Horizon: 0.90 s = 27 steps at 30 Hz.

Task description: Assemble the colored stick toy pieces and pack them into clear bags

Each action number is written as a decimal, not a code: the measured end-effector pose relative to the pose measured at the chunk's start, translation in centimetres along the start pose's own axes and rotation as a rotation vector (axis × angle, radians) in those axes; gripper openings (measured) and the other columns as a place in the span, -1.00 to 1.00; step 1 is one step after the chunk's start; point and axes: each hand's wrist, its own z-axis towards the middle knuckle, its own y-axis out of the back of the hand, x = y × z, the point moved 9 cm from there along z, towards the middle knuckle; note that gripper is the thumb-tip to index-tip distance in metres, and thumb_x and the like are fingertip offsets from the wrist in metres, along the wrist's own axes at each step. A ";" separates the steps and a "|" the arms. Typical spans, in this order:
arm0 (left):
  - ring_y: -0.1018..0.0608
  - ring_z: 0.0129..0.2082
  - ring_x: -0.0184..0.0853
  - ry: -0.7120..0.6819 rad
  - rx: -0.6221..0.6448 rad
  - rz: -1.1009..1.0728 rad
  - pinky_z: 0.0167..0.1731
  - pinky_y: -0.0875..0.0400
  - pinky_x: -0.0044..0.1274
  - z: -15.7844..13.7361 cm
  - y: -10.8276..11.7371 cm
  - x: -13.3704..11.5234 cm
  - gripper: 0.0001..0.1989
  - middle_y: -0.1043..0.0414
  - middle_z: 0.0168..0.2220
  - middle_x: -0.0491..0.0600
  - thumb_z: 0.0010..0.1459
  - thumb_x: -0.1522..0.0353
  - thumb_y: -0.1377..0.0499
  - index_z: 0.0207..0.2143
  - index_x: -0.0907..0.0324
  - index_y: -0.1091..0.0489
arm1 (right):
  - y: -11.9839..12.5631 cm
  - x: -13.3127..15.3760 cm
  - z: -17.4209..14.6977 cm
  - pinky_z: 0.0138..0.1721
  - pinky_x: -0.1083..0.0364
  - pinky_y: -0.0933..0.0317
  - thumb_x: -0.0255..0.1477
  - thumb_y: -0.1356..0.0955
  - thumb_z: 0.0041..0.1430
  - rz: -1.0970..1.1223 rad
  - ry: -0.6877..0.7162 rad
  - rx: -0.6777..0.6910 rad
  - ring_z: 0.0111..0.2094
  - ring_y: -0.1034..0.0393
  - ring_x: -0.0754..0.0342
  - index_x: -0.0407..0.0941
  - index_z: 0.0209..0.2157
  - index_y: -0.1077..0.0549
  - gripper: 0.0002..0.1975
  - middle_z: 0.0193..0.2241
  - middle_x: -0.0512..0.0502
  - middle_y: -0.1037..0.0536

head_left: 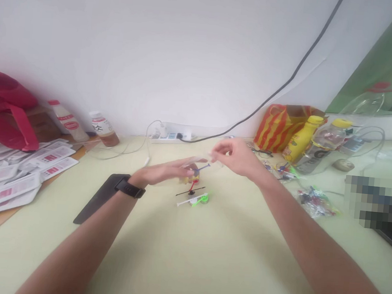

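Observation:
My left hand (166, 172), with a black band at its wrist, reaches over the middle of the table. Its fingers are stretched out, the thumb apart from them, beside a small toy helicopter with a blue tail (202, 169) and a yellow part below. Close by, my right hand (232, 154) is closed in a pinch on a small whitish, see-through piece (203, 158), blurred, near my left fingertips. Just in front lie a red toy piece (194, 184) with a black rotor (190, 193) and a green and white toy helicopter (198, 200).
A dark flat phone-like slab (97, 197) lies under my left forearm. White packets (12, 185) and two bottles (104, 129) stand left. A power strip (169, 135) sits by the wall. At right are a striped bag (276, 127), bottles (302, 141) and bagged toy parts (315, 202).

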 end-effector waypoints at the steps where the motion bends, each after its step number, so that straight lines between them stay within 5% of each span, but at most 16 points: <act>1: -0.43 -0.04 -0.14 0.015 -0.009 -0.004 -0.09 -0.31 -0.37 -0.1 0.2 0.1 -0.34 -0.36 0.05 0.09 0.33 0.08 -0.14 0.42 -0.07 -0.10 | 0.2 0.1 0.0 -0.38 0.11 -0.18 -0.13 -0.35 0.29 0.019 0.001 -0.005 -0.39 -0.42 0.06 -0.12 -0.41 -0.59 -0.62 -0.39 -0.10 -0.65; 4: -0.43 -0.08 -0.16 0.039 -0.023 -0.053 -0.13 -0.30 -0.39 -0.3 0.5 0.3 -0.34 -0.36 0.01 0.09 0.33 0.06 -0.12 0.41 -0.04 -0.12 | 1.0 1.1 -0.2 -0.26 0.09 -0.20 -0.04 -0.24 0.37 0.027 0.075 0.032 -0.27 -0.43 0.03 -0.09 -0.35 -0.63 -0.50 -0.27 -0.09 -0.66; 8: -0.43 -0.07 -0.13 0.037 -0.016 -0.142 -0.14 -0.30 -0.39 -0.3 0.4 0.1 -0.30 -0.36 0.06 0.13 0.32 -0.08 -0.06 0.40 -0.01 -0.14 | 0.2 2.7 -0.9 -0.18 0.07 -0.18 -0.28 -0.43 0.19 -0.069 0.266 0.208 -0.19 -0.41 0.01 -0.03 -0.28 -0.65 -0.84 -0.23 -0.02 -0.66; 13: -0.43 -0.24 -0.15 0.098 -0.043 -0.368 -0.21 -0.26 -0.36 -0.2 -0.1 0.6 -0.16 -0.44 -0.06 0.18 0.31 -0.22 0.21 0.36 0.12 -0.19 | 1.1 3.0 -0.7 -0.17 0.06 -0.19 -0.53 -0.33 0.13 -0.056 0.319 -0.041 -0.22 -0.39 0.02 -0.07 -0.42 -0.57 -0.83 -0.32 -0.01 -0.64; 19: -0.29 -0.46 -0.30 0.133 -0.153 -0.402 -0.35 -0.20 -0.42 0.1 1.1 1.9 -0.49 -0.27 -0.43 -0.04 0.38 0.01 -0.03 0.06 0.20 -0.47 | 1.1 0.2 0.3 -0.25 0.09 -0.22 -0.55 -0.28 0.17 0.009 0.233 -0.249 -0.25 -0.39 0.04 -0.08 -0.18 -0.50 -0.77 -0.16 -0.08 -0.60; 21: -0.28 -0.47 -0.34 0.141 -0.226 -0.477 -0.41 -0.20 -0.46 -0.1 2.4 2.7 -0.60 -0.23 -0.43 -0.06 0.34 0.09 -0.12 -0.04 0.21 -0.50 | 0.9 -2.0 0.7 -0.28 0.09 -0.22 -0.59 -0.25 0.17 -0.011 0.155 -0.322 -0.28 -0.38 0.03 -0.10 -0.25 -0.49 -0.78 -0.23 -0.09 -0.58; 24: -0.31 -0.49 -0.38 0.166 -0.341 -0.612 -0.43 -0.25 -0.49 -0.6 4.6 4.1 -0.68 -0.26 -0.39 -0.04 0.28 0.18 -0.19 -0.10 0.25 -0.51 | -3.3 -3.7 1.2 -0.18 0.05 -0.24 -0.67 -0.25 0.15 -0.124 0.198 -0.056 -0.24 -0.39 0.00 -0.11 -0.37 -0.53 -0.74 -0.30 -0.09 -0.59; 27: -0.37 -0.47 -0.36 0.104 -0.448 -0.701 -0.41 -0.34 -0.47 -0.9 6.5 4.6 -0.77 -0.33 -0.36 0.00 0.22 0.29 -0.20 -0.16 0.26 -0.50 | -8.0 -3.6 0.1 0.03 -0.02 -0.23 -0.71 -0.24 0.21 -0.183 0.350 0.245 -0.06 -0.35 -0.05 -0.06 -0.20 -0.60 -0.63 -0.15 -0.11 -0.58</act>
